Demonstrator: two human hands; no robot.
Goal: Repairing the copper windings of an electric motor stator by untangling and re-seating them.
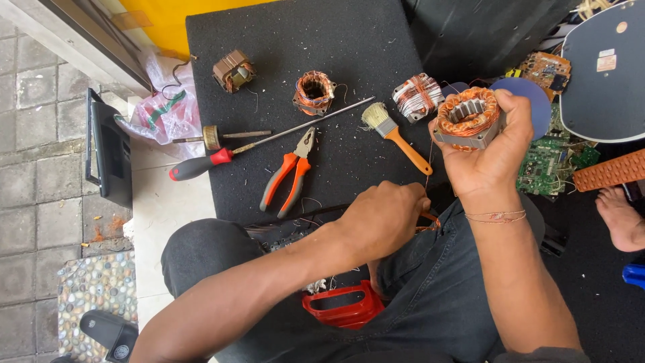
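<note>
My right hand (pixel 494 151) is raised over the black mat (pixel 336 40) and grips a square motor stator (pixel 468 117) wound with copper wire. A thin copper wire strand (pixel 428 165) runs down from the stator to my left hand (pixel 383 215), which pinches it with closed fingers just above my lap. More loose copper wire (pixel 430 223) bunches beside my left hand, partly hidden by it.
On the mat lie orange-handled pliers (pixel 289 176), a red-handled screwdriver (pixel 215 160), a small brush (pixel 396 138), a rotor shaft (pixel 215 136) and three other wound coils (pixel 314 92). Circuit boards (pixel 554 158) lie at right. A red plastic part (pixel 342 306) rests at my lap. Someone's bare foot (pixel 621 216) shows at right.
</note>
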